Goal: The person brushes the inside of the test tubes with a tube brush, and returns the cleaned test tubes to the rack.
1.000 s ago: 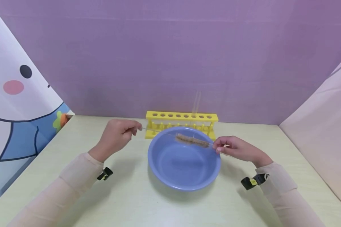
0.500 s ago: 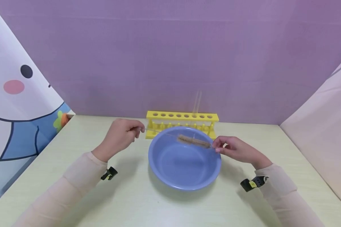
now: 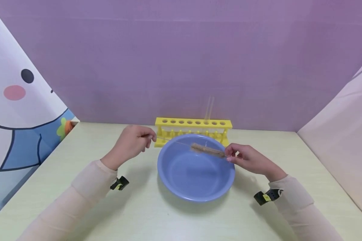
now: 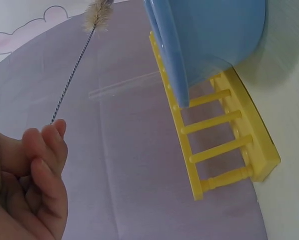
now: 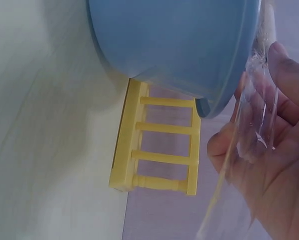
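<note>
My left hand [image 3: 131, 141] pinches the twisted-wire handle of a test tube brush [image 4: 72, 77], whose fuzzy tan bristles point right. My right hand [image 3: 248, 159] holds a clear test tube [image 5: 254, 112] between thumb and fingers. In the head view the bristles run up to the right fingertips, and their right part looks pressed narrow, inside the tube. Both things are held over the back of a blue plastic basin [image 3: 196, 197] on the table. The right fingers cover part of the tube.
Behind the basin stands a yellow test tube rack [image 3: 193, 123], partly hidden by it. Another clear test tube [image 3: 209, 108] stands in the rack, leaning slightly. A purple backdrop [image 3: 181, 60] rises at the table's far edge.
My left hand has moved a little to the right, and the brush has shifted right with it, deeper toward the right hand. My right hand has stayed nearly in place.
</note>
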{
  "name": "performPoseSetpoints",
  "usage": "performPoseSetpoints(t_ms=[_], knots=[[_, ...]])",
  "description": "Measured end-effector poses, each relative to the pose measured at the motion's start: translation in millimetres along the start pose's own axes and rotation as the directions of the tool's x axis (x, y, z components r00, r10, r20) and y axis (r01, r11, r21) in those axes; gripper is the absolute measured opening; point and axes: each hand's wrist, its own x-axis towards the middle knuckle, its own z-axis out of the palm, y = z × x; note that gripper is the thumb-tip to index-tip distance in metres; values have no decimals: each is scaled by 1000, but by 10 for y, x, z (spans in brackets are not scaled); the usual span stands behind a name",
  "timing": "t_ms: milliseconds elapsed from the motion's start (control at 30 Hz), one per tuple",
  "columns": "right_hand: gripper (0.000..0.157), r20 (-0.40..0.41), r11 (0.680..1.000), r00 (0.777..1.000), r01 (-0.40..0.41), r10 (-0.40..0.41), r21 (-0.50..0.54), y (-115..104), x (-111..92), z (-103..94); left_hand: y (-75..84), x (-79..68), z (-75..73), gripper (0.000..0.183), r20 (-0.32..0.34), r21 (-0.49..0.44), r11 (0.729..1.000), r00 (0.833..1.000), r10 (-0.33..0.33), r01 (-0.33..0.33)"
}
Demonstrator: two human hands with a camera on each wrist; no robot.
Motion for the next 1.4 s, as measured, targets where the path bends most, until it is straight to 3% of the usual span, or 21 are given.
performPoseSetpoints(t_ms=[433,633,900,1400], knots=[[13,-54,999,998,24,-25,-27,-46,23,73,52,55,25,27,65,-38,995,994,-93,96],[14,-80,998,996,29,-33,-59,-51,14,92,92,84,47,27,84,-37,994,992,-98,101],[18,-158,983,984,52,-80,-174,-102,25,121,142,97,58,28,88,-70,992,991,-103,110],[23,-258,961,965,-21,-53,-274,-157,38,176,152,131,127,29,92,-108,988,990,-104,113]])
